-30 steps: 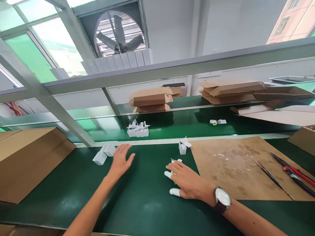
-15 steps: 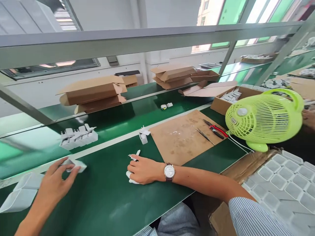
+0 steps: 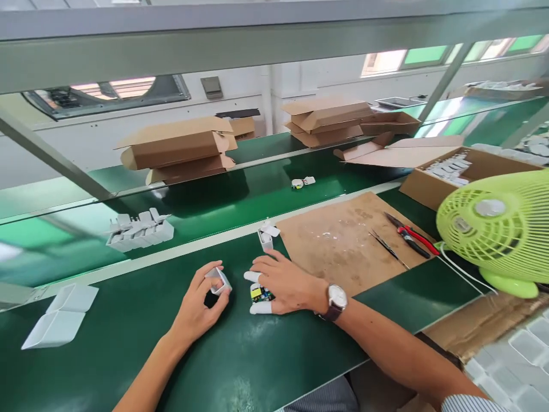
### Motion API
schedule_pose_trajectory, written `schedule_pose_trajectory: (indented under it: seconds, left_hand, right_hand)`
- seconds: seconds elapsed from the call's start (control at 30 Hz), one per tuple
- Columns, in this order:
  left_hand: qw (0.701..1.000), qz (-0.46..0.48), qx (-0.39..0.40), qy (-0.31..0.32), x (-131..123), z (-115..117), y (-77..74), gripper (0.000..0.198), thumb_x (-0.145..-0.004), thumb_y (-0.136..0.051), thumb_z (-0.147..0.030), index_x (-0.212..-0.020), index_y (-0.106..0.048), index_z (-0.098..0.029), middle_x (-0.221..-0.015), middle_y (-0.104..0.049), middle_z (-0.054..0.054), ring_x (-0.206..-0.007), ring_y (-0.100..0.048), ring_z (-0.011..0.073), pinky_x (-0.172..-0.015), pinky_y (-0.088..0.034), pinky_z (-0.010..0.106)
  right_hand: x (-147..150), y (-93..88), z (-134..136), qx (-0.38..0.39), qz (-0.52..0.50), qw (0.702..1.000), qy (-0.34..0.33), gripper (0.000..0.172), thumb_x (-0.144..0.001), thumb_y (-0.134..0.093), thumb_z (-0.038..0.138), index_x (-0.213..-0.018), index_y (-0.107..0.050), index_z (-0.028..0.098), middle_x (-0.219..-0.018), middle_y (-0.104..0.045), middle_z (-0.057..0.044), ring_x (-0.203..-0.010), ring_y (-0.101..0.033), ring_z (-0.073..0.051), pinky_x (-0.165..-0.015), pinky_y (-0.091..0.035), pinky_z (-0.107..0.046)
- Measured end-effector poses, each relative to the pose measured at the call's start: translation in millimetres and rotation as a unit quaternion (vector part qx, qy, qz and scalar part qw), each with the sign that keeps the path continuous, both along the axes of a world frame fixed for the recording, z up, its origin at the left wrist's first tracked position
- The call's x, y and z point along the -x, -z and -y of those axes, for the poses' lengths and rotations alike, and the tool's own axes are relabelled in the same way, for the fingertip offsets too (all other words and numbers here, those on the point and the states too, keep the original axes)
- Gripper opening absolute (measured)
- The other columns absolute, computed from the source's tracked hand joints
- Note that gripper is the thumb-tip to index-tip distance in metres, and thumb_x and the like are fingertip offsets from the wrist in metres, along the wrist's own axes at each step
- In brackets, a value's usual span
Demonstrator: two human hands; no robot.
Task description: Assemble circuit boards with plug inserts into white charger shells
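My left hand (image 3: 198, 306) pinches a small white plastic housing (image 3: 219, 280) between thumb and fingers, just above the green bench mat (image 3: 240, 366). My right hand (image 3: 286, 282), with white finger cots on two fingertips and a watch on the wrist, rests on the mat and grips a small yellow-green circuit board (image 3: 259, 294). The two hands sit close together, the housing a little left of the board. Another white housing with a part in it (image 3: 266, 236) stands just beyond my right hand.
Two white housings (image 3: 60, 313) lie at the left. A cluster of white parts (image 3: 139, 228) sits on the conveyor belt. A brown board (image 3: 343, 240) holds tweezers and red-handled cutters (image 3: 412, 236). A green fan (image 3: 497, 229) and open cardboard box (image 3: 463, 169) stand right.
My left hand picked a white housing from the left pile and carried it right, next to my right hand. The view swung to the right, away from the wall fan.
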State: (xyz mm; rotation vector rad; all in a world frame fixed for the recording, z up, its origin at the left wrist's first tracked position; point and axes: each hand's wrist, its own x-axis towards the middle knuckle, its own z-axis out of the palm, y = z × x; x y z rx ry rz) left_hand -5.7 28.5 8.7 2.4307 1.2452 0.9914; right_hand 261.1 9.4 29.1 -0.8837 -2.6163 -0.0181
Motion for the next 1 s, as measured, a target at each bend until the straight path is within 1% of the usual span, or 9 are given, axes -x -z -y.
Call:
schedule_pose_trajectory:
  seconds: [0.1, 0.17, 0.3, 0.43, 0.57, 0.63, 0.77, 0.9, 1.0]
  left_hand:
    - [0.999, -0.005, 0.03, 0.016, 3, 5, 1.5, 0.016, -0.092, -0.058, -0.03, -0.078, -0.055, -0.022, -0.134, -0.058, 0.014, -0.114, -0.068, 0.0237, -0.094, -0.056, 0.036]
    - [0.999, -0.01, 0.039, 0.028, 3, 7, 1.3, 0.016, -0.093, -0.058, -0.029, -0.08, -0.054, -0.022, -0.136, -0.057, 0.014, -0.114, -0.068, 0.0236, -0.095, -0.056, 0.037]
    - [0.999, -0.022, 0.021, 0.039, 4, 9, -0.7, 0.013, -0.095, -0.056, -0.026, -0.083, -0.055, -0.021, -0.136, -0.057, 0.013, -0.115, -0.067, 0.0228, -0.092, -0.057, 0.035]
    - [0.998, -0.041, -0.028, 0.042, 8, 7, -1.1, 0.011, -0.095, -0.06, -0.028, -0.085, -0.057, -0.022, -0.132, -0.06, 0.011, -0.112, -0.067, 0.0228, -0.091, -0.056, 0.035]
    - [0.997, -0.053, -0.05, 0.041, 8, 4, -0.4, 0.015, -0.094, -0.061, -0.033, -0.084, -0.057, -0.023, -0.128, -0.064, 0.01, -0.108, -0.068, 0.0241, -0.088, -0.056, 0.037]
    - [0.996, -0.054, -0.053, 0.037, 7, 3, -0.5, 0.016, -0.093, -0.061, -0.035, -0.083, -0.057, -0.023, -0.127, -0.064, 0.01, -0.106, -0.068, 0.0244, -0.086, -0.057, 0.038]
    - [0.995, -0.057, -0.064, 0.042, 6, 2, 0.6, 0.018, -0.093, -0.061, -0.037, -0.083, -0.054, -0.024, -0.124, -0.065, 0.009, -0.105, -0.068, 0.0268, -0.082, -0.057, 0.041]
    - [0.994, -0.049, -0.069, 0.063, 4, -3, 2.1, 0.014, -0.091, -0.063, -0.028, -0.084, -0.053, -0.023, -0.124, -0.065, 0.01, -0.108, -0.068, 0.0266, -0.087, -0.055, 0.041]
    - [0.995, -0.043, -0.064, 0.065, 0, -5, 0.3, 0.017, -0.091, -0.063, -0.027, -0.08, -0.051, -0.022, -0.122, -0.066, 0.01, -0.11, -0.069, 0.025, -0.086, -0.056, 0.037]
  right_hand:
    - [-13, -4.8, -1, 0.038, -0.016, 0.999, 0.006, 0.058, -0.093, -0.068, 0.05, -0.134, -0.057, 0.01, -0.123, -0.064, -0.016, -0.116, -0.054, -0.032, -0.109, -0.038, -0.051]
    - [-14, -4.9, 0, 0.041, 0.001, 0.999, 0.013, 0.054, -0.093, -0.067, 0.05, -0.128, -0.061, 0.009, -0.125, -0.063, -0.018, -0.114, -0.053, -0.033, -0.104, -0.042, -0.051]
    - [2, -1.3, 8, -0.019, 0.078, 0.997, 0.006, 0.056, -0.098, -0.054, 0.065, -0.103, -0.069, 0.012, -0.107, -0.065, -0.015, -0.107, -0.053, -0.032, -0.111, -0.035, -0.056]
    - [18, 2.4, 13, -0.077, 0.124, 0.989, -0.029, 0.05, -0.105, -0.043, 0.057, -0.103, -0.069, 0.014, -0.1, -0.064, -0.011, -0.103, -0.054, -0.029, -0.116, -0.029, -0.057]
    - [21, 7.4, 13, -0.082, 0.136, 0.987, -0.024, 0.036, -0.104, -0.048, 0.046, -0.102, -0.069, 0.017, -0.103, -0.065, -0.008, -0.1, -0.054, -0.028, -0.116, -0.029, -0.058]
    - [20, 10.4, 13, -0.086, 0.13, 0.988, -0.02, 0.034, -0.104, -0.046, 0.042, -0.104, -0.07, 0.017, -0.104, -0.066, -0.008, -0.1, -0.055, -0.027, -0.116, -0.028, -0.058]
    - [21, 14.7, 13, -0.087, 0.121, 0.989, -0.02, 0.04, -0.106, -0.041, 0.047, -0.102, -0.07, 0.019, -0.103, -0.066, -0.007, -0.099, -0.056, -0.027, -0.115, -0.028, -0.059]
    - [17, 14.4, 8, -0.09, 0.102, 0.99, -0.027, 0.041, -0.105, -0.047, 0.051, -0.108, -0.068, 0.016, -0.101, -0.065, -0.008, -0.097, -0.056, -0.027, -0.116, -0.027, -0.057]
    - [8, 14.0, 2, -0.071, 0.075, 0.994, -0.015, 0.054, -0.102, -0.047, 0.063, -0.115, -0.067, 0.014, -0.096, -0.065, -0.008, -0.094, -0.056, -0.027, -0.112, -0.033, -0.051]
